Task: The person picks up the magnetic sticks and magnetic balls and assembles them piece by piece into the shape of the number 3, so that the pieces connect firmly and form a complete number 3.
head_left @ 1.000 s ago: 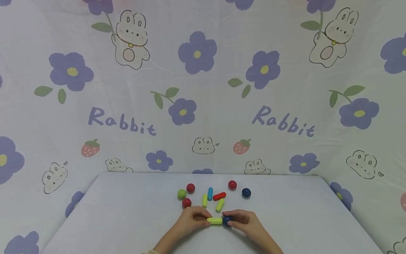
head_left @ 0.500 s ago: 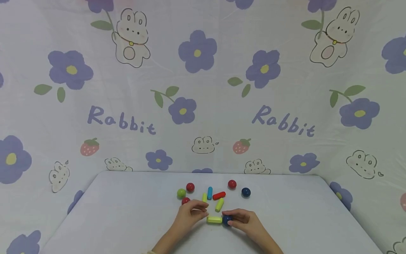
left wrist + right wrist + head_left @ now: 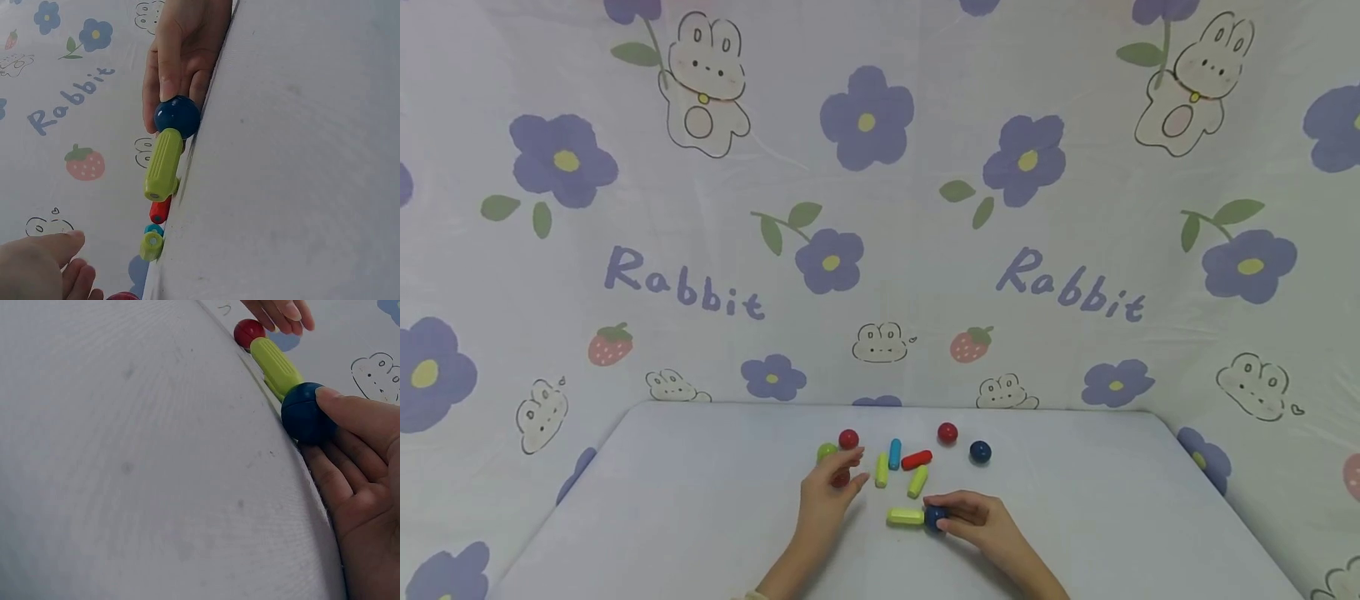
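My right hand [image 3: 985, 529] grips a dark blue ball [image 3: 936, 517] between thumb and fingers, low over the white table. A yellow-green ribbed rod [image 3: 906, 517] lies end-on against that ball, and the right wrist view shows the two in contact. My left hand [image 3: 822, 504] reaches over the left cluster of balls, thumb and fingers spread apart. Between them a red ball [image 3: 840, 478] shows, partly covered by the fingers. A green ball [image 3: 826, 451] sits just behind the hand, also partly hidden, with another red ball [image 3: 848, 438] beyond the fingertips.
Two yellow-green rods [image 3: 882, 470], a blue rod [image 3: 895, 454] and a red rod [image 3: 917, 459] lie mid-table. Farther right are a red ball [image 3: 947, 433] and a dark blue ball [image 3: 981, 452]. A patterned cloth [image 3: 880, 250] hangs behind the table.
My left hand has let go of the yellow-green rod and moved left and away from me to the balls. The right hand stays on the dark blue ball.
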The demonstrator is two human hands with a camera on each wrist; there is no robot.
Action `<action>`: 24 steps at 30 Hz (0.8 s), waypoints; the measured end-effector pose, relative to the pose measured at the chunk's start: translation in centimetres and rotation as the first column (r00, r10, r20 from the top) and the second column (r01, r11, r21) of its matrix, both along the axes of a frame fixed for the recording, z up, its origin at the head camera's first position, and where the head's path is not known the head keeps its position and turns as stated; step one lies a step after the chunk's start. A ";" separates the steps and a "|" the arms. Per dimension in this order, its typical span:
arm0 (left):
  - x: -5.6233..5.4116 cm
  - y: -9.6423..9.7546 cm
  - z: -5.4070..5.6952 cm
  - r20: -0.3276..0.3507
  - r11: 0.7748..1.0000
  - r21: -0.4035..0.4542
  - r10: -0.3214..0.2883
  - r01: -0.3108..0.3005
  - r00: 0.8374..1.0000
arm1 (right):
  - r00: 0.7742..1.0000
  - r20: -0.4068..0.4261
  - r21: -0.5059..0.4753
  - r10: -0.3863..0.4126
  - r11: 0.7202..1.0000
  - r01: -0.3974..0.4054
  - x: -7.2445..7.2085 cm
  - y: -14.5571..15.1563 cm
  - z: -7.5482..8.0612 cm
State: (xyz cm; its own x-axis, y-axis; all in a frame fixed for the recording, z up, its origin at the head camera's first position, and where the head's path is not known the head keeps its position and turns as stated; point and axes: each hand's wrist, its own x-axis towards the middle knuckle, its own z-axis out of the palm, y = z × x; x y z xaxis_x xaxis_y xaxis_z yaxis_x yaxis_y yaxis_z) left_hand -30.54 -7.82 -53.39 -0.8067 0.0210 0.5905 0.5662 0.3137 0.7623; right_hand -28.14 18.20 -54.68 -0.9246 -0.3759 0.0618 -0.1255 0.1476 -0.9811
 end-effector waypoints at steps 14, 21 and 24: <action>-0.3 -1.0 -0.7 0.003 0.982 0.022 0.189 -0.189 0.982 | 1.000 0.002 0.004 -0.004 1.000 0.004 0.3 -0.1 0.2; 0.1 -1.1 -0.7 0.107 0.979 -0.006 0.205 -0.206 0.973 | 1.000 0.010 0.000 -0.008 1.000 0.008 0.7 -0.2 0.2; 0.2 -1.0 -0.7 0.163 0.979 -0.030 0.203 -0.201 0.966 | 1.000 0.018 0.001 -0.011 1.000 0.011 0.7 -0.2 0.2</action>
State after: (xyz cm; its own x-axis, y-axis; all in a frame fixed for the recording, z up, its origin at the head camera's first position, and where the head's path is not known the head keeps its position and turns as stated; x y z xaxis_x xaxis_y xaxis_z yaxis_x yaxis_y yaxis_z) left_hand -30.33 -8.85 -54.11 -0.8809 -0.1453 0.4505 0.3575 0.4195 0.8344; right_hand -27.40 17.99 -54.49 -0.9298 -0.3653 0.0445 -0.1058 0.1497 -0.9831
